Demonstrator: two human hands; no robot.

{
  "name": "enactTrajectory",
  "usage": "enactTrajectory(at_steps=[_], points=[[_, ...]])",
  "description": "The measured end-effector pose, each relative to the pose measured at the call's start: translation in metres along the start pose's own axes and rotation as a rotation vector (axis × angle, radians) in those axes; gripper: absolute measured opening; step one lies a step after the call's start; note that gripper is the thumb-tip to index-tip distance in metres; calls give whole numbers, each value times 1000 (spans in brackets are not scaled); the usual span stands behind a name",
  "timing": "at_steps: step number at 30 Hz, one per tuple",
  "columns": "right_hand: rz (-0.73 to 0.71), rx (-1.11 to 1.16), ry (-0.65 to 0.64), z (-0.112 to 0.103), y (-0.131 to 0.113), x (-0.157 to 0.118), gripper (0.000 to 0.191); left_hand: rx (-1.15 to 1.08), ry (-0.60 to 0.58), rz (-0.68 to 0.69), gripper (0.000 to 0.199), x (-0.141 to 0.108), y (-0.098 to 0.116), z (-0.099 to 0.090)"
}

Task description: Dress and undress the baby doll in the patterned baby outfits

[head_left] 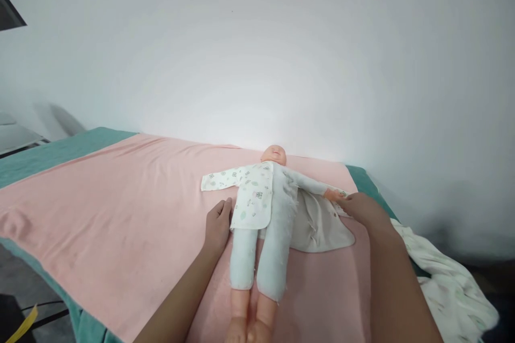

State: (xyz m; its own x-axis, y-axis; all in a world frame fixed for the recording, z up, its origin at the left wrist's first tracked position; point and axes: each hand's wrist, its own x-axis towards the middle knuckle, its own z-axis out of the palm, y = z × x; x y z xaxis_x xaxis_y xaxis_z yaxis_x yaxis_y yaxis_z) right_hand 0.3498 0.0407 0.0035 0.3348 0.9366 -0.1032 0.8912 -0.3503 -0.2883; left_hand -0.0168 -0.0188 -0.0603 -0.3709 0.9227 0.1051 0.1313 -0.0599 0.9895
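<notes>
A baby doll [276,209] with a white cloth body lies on its back, feet towards me. One half of a small white printed shirt [251,198] covers its arm and chest on the left. The other half lies spread out on the right, its plain inner side [317,225] showing. My right hand [360,209] is closed on the shirt's right sleeve, right by the doll's bare hand [332,194]. Beside the doll's hip, my left hand [218,225] is curled closed at the shirt's edge. Its fingertips are hidden, so what it may hold cannot be seen.
A pink blanket [132,214] lies under the doll, over a green cover [80,142]. A crumpled white printed cloth [454,289] hangs at the right edge. The wall [257,64] rises directly behind the doll's head. A dark object with a yellow strip [24,327] shows at lower left.
</notes>
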Motion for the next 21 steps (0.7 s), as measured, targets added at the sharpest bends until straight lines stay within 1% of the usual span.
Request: enactTrajectory(at_steps=[2,5,9,11,15,17,18,20,21], points=[[46,-7,-48,7,1,0,46,-16,10,-7,48,1,-1,0],[44,2,-34,15,-3,-2,50,-34,24,-22,48,2,-2,0],[16,61,-49,20,-6,-3,44,-43,11,-30,48,3,-2,0],[-20,86,-49,23,-6,-3,41,-41,4,-30,48,2,-3,1],[-90,94,-51,28,-4,2,25,-25,23,-32,47,2,-1,0],[-106,99,-57,29,-4,5,16,-10,46,-32,46,2,10,-1],[-119,104,-60,29,-4,7,12,-1,60,-15,46,2,20,0],[-149,118,-62,29,-4,9,9,31,82,71,45,3,46,7],[-162,128,-60,30,-4,10,9,54,76,144,44,3,62,14]])
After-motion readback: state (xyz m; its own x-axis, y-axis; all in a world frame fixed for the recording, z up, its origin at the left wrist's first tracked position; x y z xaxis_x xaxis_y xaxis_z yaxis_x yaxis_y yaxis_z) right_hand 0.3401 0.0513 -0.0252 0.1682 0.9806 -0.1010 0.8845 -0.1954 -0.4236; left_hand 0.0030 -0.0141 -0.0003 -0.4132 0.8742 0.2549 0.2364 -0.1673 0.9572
